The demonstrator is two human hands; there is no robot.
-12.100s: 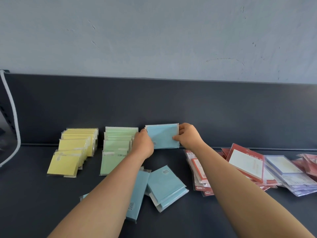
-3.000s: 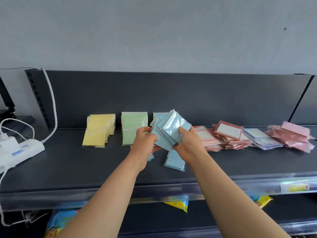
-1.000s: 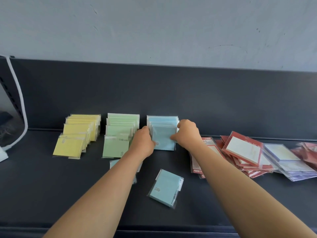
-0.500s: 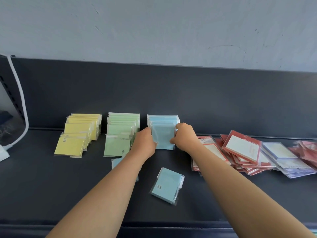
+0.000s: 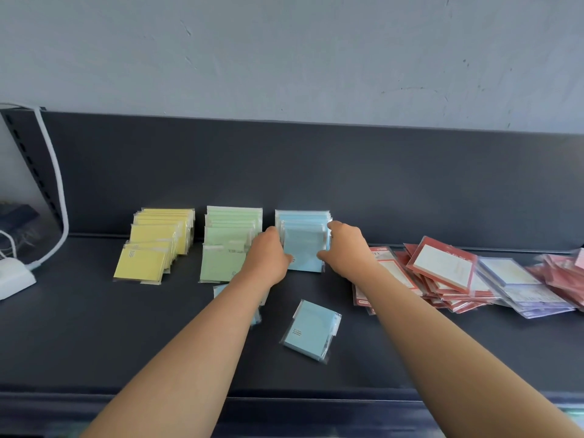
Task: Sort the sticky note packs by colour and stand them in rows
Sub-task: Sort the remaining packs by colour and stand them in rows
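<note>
**Both hands at the blue row**

Head camera, looking down onto a dark shelf (image 5: 94,327). Shows three rows of packs standing on edge and leaning back towards the back panel (image 5: 316,172): yellow row (image 5: 158,245) furthest left, green row (image 5: 226,248) just beside it, blue row (image 5: 301,216) next on the right.

Grips the front blue pack (image 5: 303,252) from both sides. Closes the left hand (image 5: 268,257) on its left edge, with fingers curled inwards and mostly hidden behind the knuckles. Closes the right hand (image 5: 346,248) on its right edge, with the thumb low against the side and the fingers bent over the top right corner.

Shows one loose blue pack (image 5: 311,330) lying flat on the shelf nearer the camera, between the two forearms. Shows another blue pack (image 5: 221,289) lying flat too, largely covered by the left forearm.

Further right, lying flat and overlapping: a slumped heap of red-bordered packs (image 5: 442,267), then lilac packs (image 5: 521,286), then pink packs (image 5: 562,273) at the frame's edge.

At far left, a white cable (image 5: 60,197) running down to a white power strip (image 5: 12,276).
</note>
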